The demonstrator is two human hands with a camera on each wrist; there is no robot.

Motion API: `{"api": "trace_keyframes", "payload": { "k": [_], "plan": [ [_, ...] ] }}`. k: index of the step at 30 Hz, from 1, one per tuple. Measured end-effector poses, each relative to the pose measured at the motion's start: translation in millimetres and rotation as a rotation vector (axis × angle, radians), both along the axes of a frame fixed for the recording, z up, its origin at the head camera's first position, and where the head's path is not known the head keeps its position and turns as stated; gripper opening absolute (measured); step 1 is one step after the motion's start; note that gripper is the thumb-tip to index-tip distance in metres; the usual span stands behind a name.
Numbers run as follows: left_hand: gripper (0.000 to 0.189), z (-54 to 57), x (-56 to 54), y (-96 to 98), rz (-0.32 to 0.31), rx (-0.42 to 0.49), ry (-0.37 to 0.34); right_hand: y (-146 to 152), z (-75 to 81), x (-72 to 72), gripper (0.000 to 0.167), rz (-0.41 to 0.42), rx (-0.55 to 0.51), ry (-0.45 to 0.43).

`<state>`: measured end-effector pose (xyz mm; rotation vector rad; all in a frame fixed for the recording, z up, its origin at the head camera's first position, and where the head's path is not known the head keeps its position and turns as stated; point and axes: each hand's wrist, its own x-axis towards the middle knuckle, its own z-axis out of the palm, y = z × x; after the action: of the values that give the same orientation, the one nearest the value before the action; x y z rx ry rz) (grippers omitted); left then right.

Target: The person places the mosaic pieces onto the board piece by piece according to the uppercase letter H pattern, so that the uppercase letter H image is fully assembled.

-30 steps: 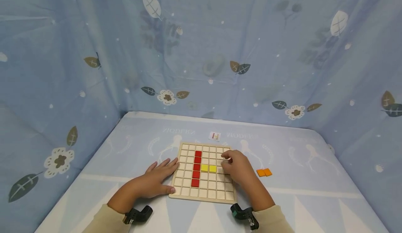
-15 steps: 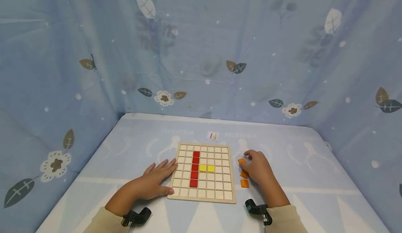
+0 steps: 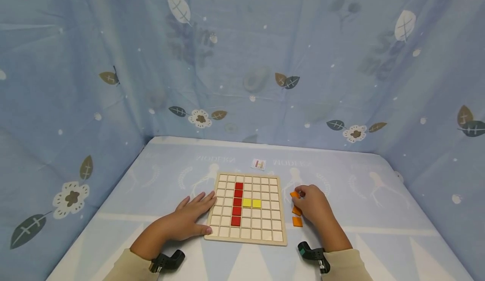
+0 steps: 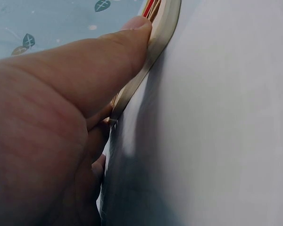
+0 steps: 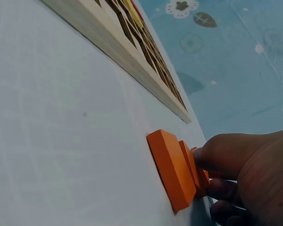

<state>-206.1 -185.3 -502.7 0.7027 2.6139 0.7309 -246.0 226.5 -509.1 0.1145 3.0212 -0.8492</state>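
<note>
Board [image 3: 255, 234] holds red tiles [image 3: 237, 202] and yellow tiles [image 3: 246, 203]; left grip [image 3: 189, 218], unclenched, touches it, right grip [image 3: 313, 204] pinches an orange tile [image 3: 294, 194].

The board [image 3: 245, 234] is set on the table [image 3: 352, 215] between the left hand [image 3: 190, 217] and the right hand [image 3: 313, 203], with inset tiles [image 3: 237, 202] seated in its cells. Loose tiles [image 3: 297, 222] are placed to its right, a card [image 3: 259, 164] behind.
</note>
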Motion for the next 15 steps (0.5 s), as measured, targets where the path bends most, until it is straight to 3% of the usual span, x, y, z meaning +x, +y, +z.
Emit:
{"api": "trace_keyframes", "payload": {
  "k": [15],
  "plan": [
    [0.096, -2.0, -0.3, -0.8, -0.008, -0.008, 0.010, -2.4, -3.1, -1.9, 0.040, -0.022, -0.024, 0.033]
  ]
}}
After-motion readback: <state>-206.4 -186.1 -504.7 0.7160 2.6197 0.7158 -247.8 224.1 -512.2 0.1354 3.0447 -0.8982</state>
